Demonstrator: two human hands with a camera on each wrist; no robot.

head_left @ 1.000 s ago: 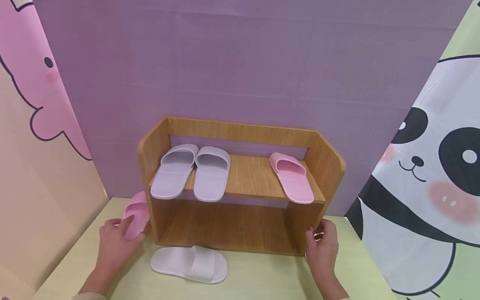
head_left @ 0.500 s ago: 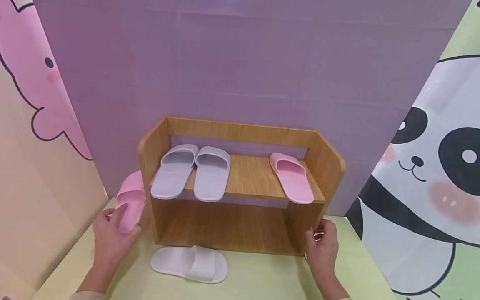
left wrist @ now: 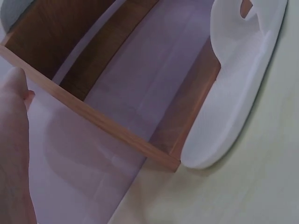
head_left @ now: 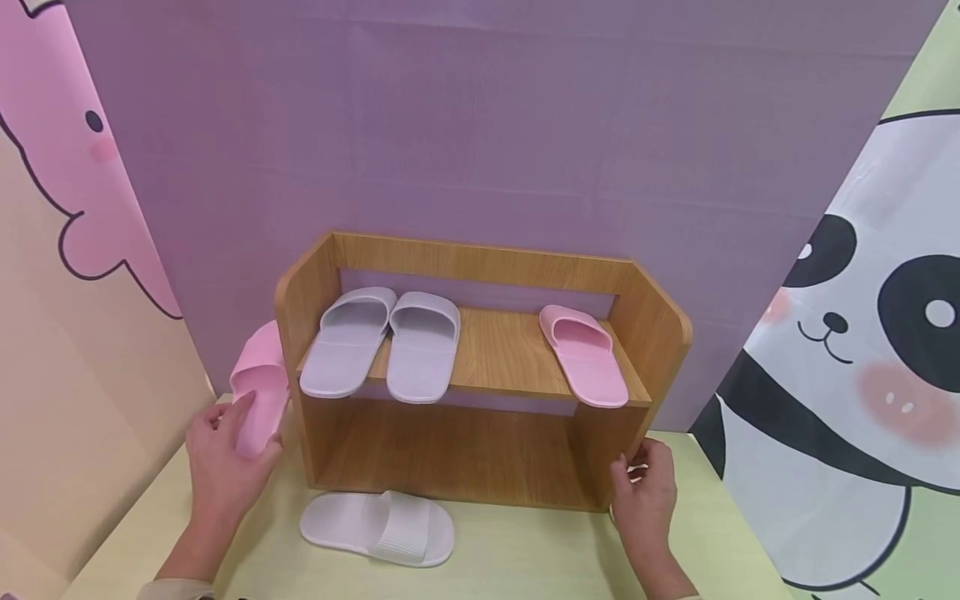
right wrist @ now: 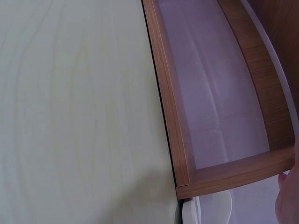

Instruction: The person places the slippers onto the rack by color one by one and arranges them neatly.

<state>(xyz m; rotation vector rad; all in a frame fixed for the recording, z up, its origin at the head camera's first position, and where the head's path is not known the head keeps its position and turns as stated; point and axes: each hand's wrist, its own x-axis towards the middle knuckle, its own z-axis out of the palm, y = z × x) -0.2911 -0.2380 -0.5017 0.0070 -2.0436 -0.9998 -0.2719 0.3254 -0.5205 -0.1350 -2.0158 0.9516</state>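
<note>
My left hand [head_left: 228,462] pinches a pink slipper [head_left: 258,404] by its heel end, thumb on the footbed. The slipper is raised with its toe pointing away, just outside the left panel of a small wooden shoe rack [head_left: 480,267]. In the left wrist view only part of the left hand [left wrist: 14,149] shows, and the slipper is out of frame. My right hand [head_left: 648,500] grips the rack's right side panel [right wrist: 243,172] near its front edge. Two lilac slippers [head_left: 348,342] and one pink slipper [head_left: 585,358] lie on the upper shelf.
A white slipper [head_left: 375,529] lies sideways on the pale table [head_left: 525,567], right before the rack. Part of another white object [right wrist: 212,207] shows by the rack's right side. A purple backdrop [head_left: 480,125] stands behind, with patterned panels at both sides.
My left hand has raised the pink slipper beside the rack's left panel and moved it slightly leftward and away. The right hand, the rack and the other slippers have stayed put.
</note>
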